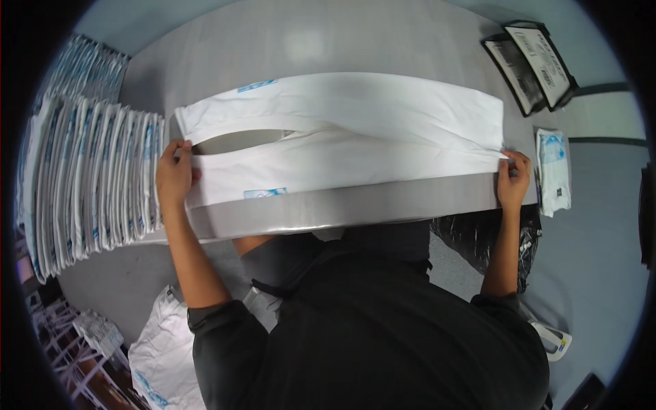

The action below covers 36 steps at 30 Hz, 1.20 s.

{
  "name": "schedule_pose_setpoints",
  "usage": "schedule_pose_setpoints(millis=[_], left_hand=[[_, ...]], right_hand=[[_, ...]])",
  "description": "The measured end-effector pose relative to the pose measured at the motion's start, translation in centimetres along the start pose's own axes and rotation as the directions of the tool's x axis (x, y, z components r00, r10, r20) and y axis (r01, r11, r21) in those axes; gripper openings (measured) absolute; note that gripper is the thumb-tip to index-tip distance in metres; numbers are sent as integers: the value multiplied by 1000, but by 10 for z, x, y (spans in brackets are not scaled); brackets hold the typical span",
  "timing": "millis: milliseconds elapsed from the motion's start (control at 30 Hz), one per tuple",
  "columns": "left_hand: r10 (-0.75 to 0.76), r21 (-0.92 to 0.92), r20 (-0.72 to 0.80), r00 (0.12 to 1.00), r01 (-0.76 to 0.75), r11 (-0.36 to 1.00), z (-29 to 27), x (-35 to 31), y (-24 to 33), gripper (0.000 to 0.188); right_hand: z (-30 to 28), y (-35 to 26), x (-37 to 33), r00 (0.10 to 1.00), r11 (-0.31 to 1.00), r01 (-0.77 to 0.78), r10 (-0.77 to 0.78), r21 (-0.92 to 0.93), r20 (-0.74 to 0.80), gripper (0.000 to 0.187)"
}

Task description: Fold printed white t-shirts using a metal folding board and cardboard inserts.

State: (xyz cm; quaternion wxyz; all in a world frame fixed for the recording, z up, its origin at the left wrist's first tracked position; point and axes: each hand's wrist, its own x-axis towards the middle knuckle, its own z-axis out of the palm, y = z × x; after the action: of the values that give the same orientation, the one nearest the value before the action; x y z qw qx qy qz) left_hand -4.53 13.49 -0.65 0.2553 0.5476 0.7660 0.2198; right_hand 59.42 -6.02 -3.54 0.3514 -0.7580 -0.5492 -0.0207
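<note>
A white cloth garment point(410, 154) with two blue printed patches lies stretched lengthwise across the grey table point(294, 41). A long slit-like gap parts its left half, and the tabletop shows through. My left hand point(175, 172) pinches the garment's left end beside that gap, its fingers closed on the cloth. At the opposite end, my right hand point(514, 179) is closed on the right edge, where the fabric gathers into creases that run toward my fingertips. The exact layering of the cloth cannot be made out.
Folded white garments point(96, 178) stand in a tight row at left, close to my left hand. A folded white piece point(553, 171) and dark trays with papers point(543, 61) sit at right. Below are a white cloth heap point(167, 348) and a black plastic bag point(471, 242).
</note>
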Motion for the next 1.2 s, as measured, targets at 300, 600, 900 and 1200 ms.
schedule_pose_setpoints(millis=[300,600,900,1200], left_hand=[[-18,-171,-15,1000,16,985,5,-6,-3,23],[126,-18,-41,991,-127,992,4,3,-20,25],[253,391,-206,945,-158,907,10,10,-34,25],[753,384,-182,632,-660,646,98,-110,133,39]], right_hand=[[-6,30,4,986,978,-133,146,159,-77,20],[-18,25,22,984,978,152,-136,-142,114,23],[19,-86,92,819,910,414,-356,-33,450,53],[49,-37,99,712,813,543,-311,-212,630,58]])
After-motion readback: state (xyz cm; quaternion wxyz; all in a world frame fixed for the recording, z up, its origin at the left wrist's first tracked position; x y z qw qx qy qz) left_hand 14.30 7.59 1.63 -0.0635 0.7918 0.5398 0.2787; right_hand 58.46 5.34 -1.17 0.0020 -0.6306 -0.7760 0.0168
